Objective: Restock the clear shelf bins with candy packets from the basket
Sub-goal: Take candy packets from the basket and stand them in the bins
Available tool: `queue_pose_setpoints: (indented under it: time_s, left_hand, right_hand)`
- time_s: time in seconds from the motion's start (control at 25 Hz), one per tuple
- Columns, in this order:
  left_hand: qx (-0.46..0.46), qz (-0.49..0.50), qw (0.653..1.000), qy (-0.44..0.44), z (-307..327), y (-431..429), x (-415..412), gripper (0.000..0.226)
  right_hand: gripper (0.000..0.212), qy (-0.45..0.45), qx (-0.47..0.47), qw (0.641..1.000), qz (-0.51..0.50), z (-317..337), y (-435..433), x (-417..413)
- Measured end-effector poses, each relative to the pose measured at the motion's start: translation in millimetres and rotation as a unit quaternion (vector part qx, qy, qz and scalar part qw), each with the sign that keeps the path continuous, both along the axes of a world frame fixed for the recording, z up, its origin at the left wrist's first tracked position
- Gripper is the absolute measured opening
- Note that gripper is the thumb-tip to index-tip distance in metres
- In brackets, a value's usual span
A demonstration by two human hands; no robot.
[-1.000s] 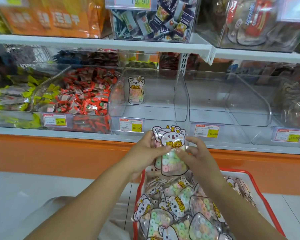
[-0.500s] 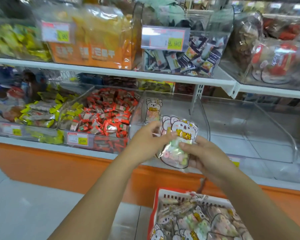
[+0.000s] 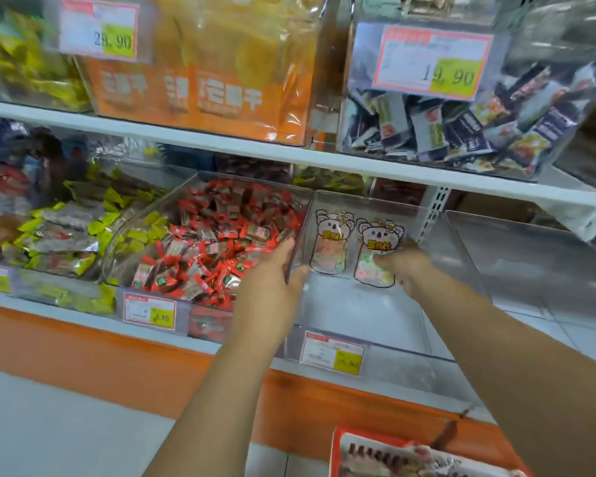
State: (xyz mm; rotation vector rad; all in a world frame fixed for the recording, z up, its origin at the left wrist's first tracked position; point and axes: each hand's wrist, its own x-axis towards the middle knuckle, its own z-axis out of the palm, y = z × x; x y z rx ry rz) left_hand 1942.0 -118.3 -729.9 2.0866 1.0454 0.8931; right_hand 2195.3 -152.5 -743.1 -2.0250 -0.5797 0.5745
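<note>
With the left hand [image 3: 272,278] clasping the bin [image 3: 358,315] by its side wall and the right hand [image 3: 405,266], grip clamped on the packet [image 3: 374,251], deep inside, stand it upright at the back, just beside its twin [image 3: 331,246], then release gently so neither topples.

Shop aisle, snack and candy section, tiered white shelf boards [image 3: 221,142], clear acrylic bins [image 3: 358,311] heaped with wrapped sweets [image 3: 221,242], printed price tags [image 3: 432,60] reading 28.90 and 19.90 on bin fronts, orange plinth [image 3: 83,349] below, red shopping basket [image 3: 338,442] at the frame's bottom edge.
</note>
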Motion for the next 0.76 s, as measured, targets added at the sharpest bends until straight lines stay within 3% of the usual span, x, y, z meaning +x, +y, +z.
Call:
queue_pose_setpoints:
  time_s: [0.28, 0.52, 0.76]
  left_hand:
    - [0.004, 0.019, 1.0, -0.013, -3.8, 8.4, 2.9, 0.042]
    - [-0.006, 0.023, 1.0, -0.013, -2.9, 5.3, 2.6, 0.041]
    - [-0.013, 0.014, 1.0, -0.017, -4.3, 3.8, 2.0, 0.042]
  right_hand:
    - [0.049, -0.005, -0.028, 0.999, -0.038, -20.7, 26.6, 27.4]
    - [0.072, -0.078, -0.069, 0.993, -0.06, -25.2, 35.3, 18.2]
    - [0.094, -0.083, -0.129, 0.987, -0.053, -25.4, 28.4, 17.3]
